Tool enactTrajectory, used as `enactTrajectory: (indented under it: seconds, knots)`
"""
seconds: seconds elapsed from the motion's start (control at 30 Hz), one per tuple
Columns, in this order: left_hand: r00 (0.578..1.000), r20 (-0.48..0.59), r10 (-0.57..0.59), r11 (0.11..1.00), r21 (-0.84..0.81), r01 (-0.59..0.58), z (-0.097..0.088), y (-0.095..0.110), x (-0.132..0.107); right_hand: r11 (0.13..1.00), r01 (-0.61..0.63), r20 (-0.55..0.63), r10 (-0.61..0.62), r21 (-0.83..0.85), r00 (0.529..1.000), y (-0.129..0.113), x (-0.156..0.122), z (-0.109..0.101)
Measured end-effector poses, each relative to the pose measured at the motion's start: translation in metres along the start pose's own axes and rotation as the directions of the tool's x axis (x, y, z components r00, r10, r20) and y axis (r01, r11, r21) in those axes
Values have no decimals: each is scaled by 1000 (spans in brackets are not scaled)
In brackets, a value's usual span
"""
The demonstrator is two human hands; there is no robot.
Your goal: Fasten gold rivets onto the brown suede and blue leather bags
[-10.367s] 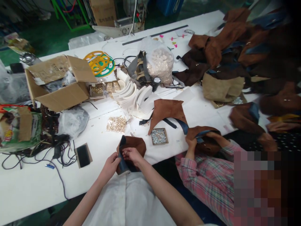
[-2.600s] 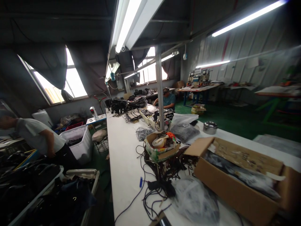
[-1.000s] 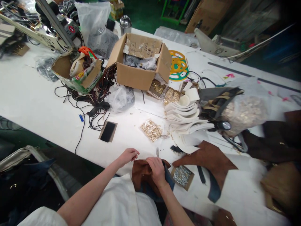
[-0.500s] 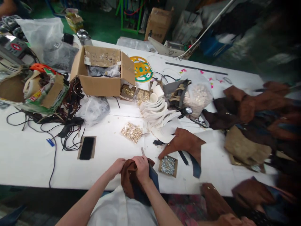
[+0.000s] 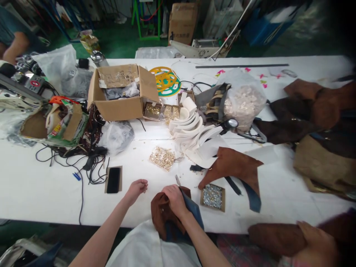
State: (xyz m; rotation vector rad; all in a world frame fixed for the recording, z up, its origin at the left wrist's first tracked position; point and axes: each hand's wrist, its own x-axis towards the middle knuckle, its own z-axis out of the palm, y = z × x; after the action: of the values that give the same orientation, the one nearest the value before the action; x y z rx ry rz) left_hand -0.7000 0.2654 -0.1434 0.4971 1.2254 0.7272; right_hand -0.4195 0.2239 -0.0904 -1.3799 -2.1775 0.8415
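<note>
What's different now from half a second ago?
The left hand has let go of the brown piece and moved left, toward the phone; whether its fingers pinch anything is too small to tell. The right hand still holds the piece. Phone and carton stayed put.

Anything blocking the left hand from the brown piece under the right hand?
Nothing visible. The left hand is apart from the brown piece, with only white tabletop showing in the gap. The right hand is on the piece, to the right of that gap.
</note>
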Motion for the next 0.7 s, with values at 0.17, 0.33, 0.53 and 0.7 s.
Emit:
enactTrajectory:
  seconds: [0.17, 0.33, 0.53, 0.7]
  knots:
    - [999, 14, 36, 999, -37, -35, 11, 36, 31, 999, -20, -5, 20, 33, 1000, 0, -2, -3]
    - [998, 39, 52, 985, 160, -58, 59, 76, 84, 1000, -1, 6, 1, 24, 1000, 5, 2, -2]
    - [975, 2, 222, 755, 632, -174, 132, 138, 167, 998, -6, -23, 7, 61, 1000, 12, 1, -3]
    - [940, 51, 337, 334, 927, -170, 177, 165, 214, 993, -35, -83, 45, 111, 996, 23, -4, -7]
